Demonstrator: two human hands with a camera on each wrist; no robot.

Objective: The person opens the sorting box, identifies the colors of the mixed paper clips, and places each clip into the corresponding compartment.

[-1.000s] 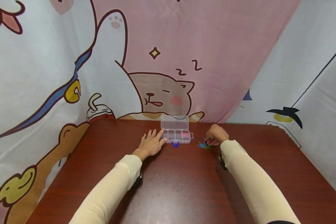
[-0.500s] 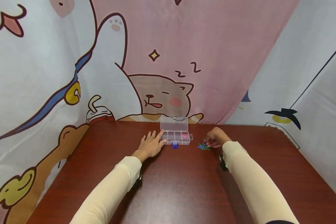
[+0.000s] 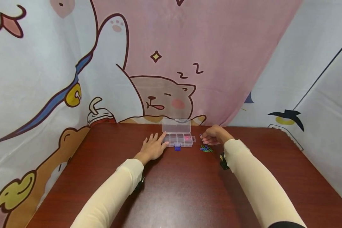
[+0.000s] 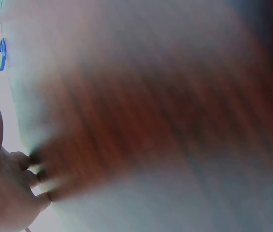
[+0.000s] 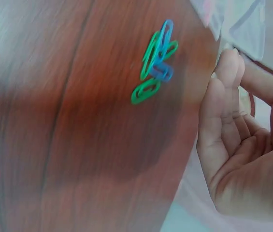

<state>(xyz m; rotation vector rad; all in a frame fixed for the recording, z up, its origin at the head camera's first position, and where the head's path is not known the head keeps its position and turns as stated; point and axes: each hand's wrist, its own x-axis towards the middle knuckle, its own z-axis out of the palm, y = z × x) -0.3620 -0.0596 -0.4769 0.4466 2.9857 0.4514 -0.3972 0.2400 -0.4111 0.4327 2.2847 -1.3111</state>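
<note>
A clear plastic compartment box (image 3: 171, 146) stands on the table with its lid (image 3: 176, 126) raised. Pink pieces (image 3: 187, 138) lie in its right-hand compartment. My left hand (image 3: 152, 148) rests with fingers spread, index finger and thumb at the box's left side. To the right of the box, my right hand (image 3: 214, 135) pinches a small paper clip (image 3: 200, 136), bluish in the head view, between thumb and fingertips. Below that hand lies a small pile of blue paper clips (image 5: 162, 72) and green paper clips (image 5: 137, 96). In the left wrist view the left fingers (image 4: 18, 159) show only partly.
A blue latch (image 3: 177, 148) hangs at the front of the box, and a clear hanging tab (image 3: 193, 139) sticks out at its right. The brown wooden table (image 3: 176, 186) ends at a printed cartoon curtain (image 3: 225, 63) behind.
My right hand has lifted from the pile and moved left towards the box, with a paper clip at its fingertips. My left hand has stayed at the box.
</note>
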